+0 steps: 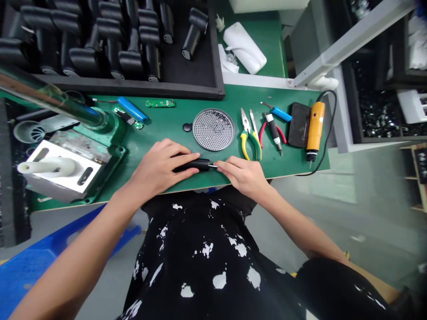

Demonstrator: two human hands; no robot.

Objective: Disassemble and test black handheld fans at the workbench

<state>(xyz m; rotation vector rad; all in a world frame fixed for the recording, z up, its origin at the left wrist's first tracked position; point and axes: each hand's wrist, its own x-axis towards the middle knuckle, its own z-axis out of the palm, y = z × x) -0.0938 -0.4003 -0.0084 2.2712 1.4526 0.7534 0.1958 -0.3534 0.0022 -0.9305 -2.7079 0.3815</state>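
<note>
A: Where is the person working?
B: At the middle of the front edge of a green bench [287,164].

A: What does the left hand hold?
B: The left hand [160,164] has its grip closed around a black casing [200,164], which lies level, just inside that front edge, its end pointing to the right.

A: And the right?
B: The right hand [245,174] has its fingertips pinched on a thin silvery piece [213,166] at the casing's end. Whether it goes inside, I cannot tell.

A: What is near the hands?
B: Just beyond them, a round perforated dish [210,138] with small dark bits in it. To its right, yellow-and-green pliers [247,133].

A: Towards the edges?
B: By the right edge, an orange electric screwdriver [315,129] with a black cord. Along the back edge, left of centre, a black tray [147,87] of black devices [110,44].
</note>
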